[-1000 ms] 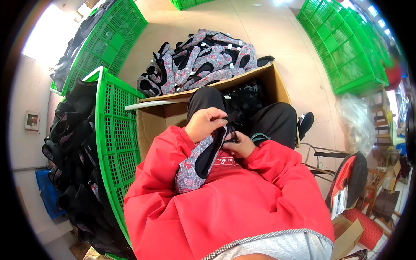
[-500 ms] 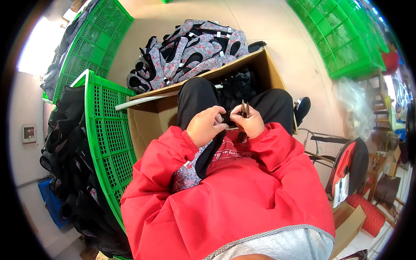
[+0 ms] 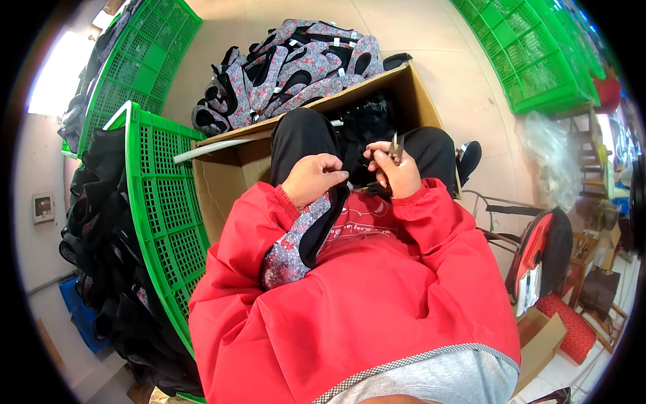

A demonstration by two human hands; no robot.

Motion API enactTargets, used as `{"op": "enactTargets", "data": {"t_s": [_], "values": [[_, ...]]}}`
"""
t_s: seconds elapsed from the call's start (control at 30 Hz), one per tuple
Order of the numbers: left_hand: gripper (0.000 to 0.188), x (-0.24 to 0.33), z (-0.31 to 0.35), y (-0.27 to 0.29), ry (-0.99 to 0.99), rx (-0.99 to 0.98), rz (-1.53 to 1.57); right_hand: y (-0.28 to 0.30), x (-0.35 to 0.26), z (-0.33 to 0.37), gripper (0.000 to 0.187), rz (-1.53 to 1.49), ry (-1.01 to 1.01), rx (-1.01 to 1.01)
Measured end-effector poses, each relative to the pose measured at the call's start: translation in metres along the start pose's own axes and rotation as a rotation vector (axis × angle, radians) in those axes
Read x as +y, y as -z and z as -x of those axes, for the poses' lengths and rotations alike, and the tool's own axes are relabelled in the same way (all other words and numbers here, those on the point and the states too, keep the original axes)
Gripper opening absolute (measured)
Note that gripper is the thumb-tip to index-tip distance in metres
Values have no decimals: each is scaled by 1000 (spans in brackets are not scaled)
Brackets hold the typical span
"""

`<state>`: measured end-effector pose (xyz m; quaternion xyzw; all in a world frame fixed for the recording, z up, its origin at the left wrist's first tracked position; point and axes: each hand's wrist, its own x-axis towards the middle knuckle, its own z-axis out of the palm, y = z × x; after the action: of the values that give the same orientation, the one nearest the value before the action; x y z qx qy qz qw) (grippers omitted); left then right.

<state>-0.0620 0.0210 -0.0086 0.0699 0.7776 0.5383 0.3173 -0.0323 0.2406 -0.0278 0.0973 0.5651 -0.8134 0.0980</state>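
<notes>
A: From the head view, where is the piece being worked on?

B: The floral piece [image 3: 294, 249] with black edging lies across the person's front, on the near side of the cardboard box [image 3: 422, 101]. The left hand [image 3: 313, 179] pinches its upper end between thumb and fingers, just short of the box's opening.

A: And the right hand [image 3: 398, 175]?

B: Closed around small snips [image 3: 397, 147], blades pointing up toward the box's far wall, apart from the left fingertips. Something black hangs just below that hand; I can't tell whether it joins the piece.

A: What else is around the box?

B: Similar floral pieces [image 3: 289, 74] are heaped beyond it, dark items [image 3: 367, 128] lie inside, and a green crate [image 3: 168, 202] stands at its left.

A: Which step, would you say?

B: Probably handling the piece's end with snips ready. Any next move calls for steady left fingers and blades kept clear of them and the fabric.
</notes>
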Motion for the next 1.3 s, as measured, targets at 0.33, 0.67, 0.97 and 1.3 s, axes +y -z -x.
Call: {"op": "enactTargets", "data": {"t_s": [0.33,0.67,0.97,1.3], "values": [[9,0,-8,-1,113,-52,248,20,-8,19,36,325,-383,-534],[10,5,-11,0,119,-64,228,5,-10,6,19,368,-474,-517],[11,-6,-17,-3,98,-79,177,0,-7,-2,18,521,-428,-535],[13,-5,-17,-3,79,-70,164,5,10,-5,20,422,-414,-541]]}}
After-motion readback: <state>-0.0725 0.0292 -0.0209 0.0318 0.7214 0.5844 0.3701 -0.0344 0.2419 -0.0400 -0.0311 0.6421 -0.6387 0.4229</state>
